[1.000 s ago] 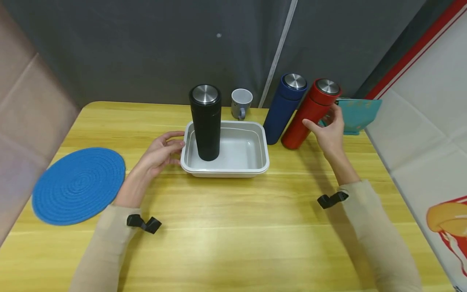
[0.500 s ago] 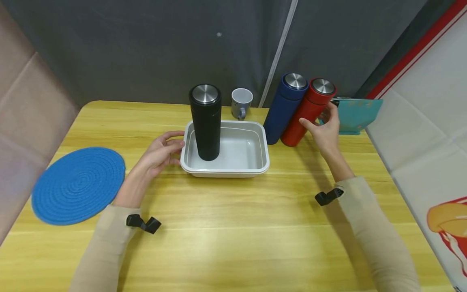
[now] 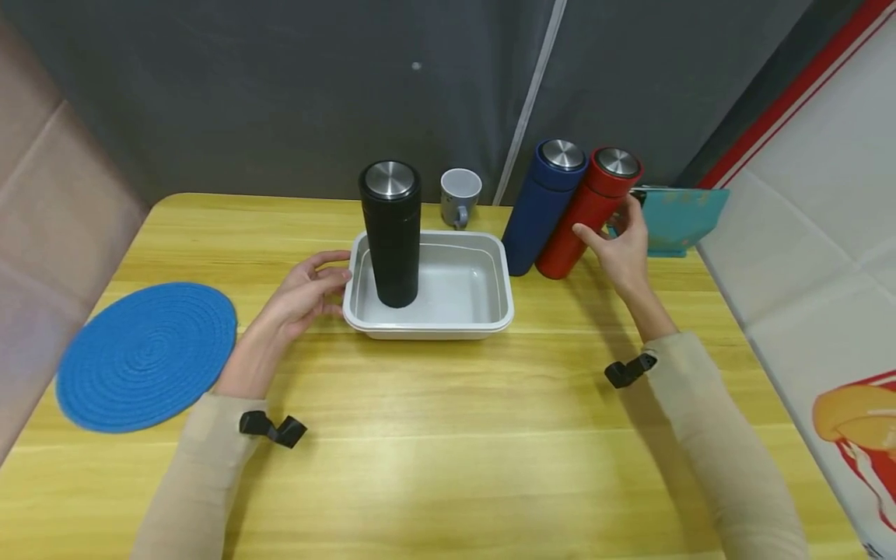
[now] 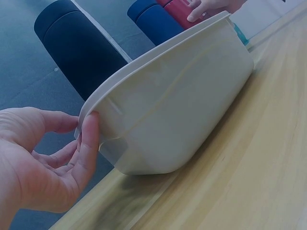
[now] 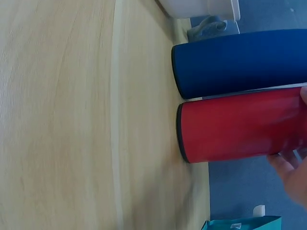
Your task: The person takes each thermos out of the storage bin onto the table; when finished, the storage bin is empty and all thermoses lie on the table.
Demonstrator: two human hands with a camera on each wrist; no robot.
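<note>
The red flask (image 3: 586, 211), standing right of centre in the upper half of the head view, is being gripped by the right hand (image 3: 619, 249), whose thumb and fingers are curled around its body. It is being kept on the yellow table (image 3: 448, 435), its base on the wood, with its side just beside the blue flask (image 3: 535, 204) to its left; in the right wrist view the two bodies are seen lying parallel with a thin gap between them, the red flask (image 5: 240, 125) below the blue flask (image 5: 240, 62).

Near the middle of the head view, the white tray (image 3: 490, 320) is being touched at its left rim by the left hand (image 3: 297, 299); the fingers are only loosely bent, with the fingertips (image 4: 88, 139) laid against the rim and nothing clasped. A black flask (image 3: 390, 233) is being carried upright inside the tray, toward its left end.

A grey mug (image 3: 458, 194) is seen behind the tray, a blue round mat (image 3: 143, 354) at the left edge, and a teal holder (image 3: 675, 218) behind the right hand.
</note>
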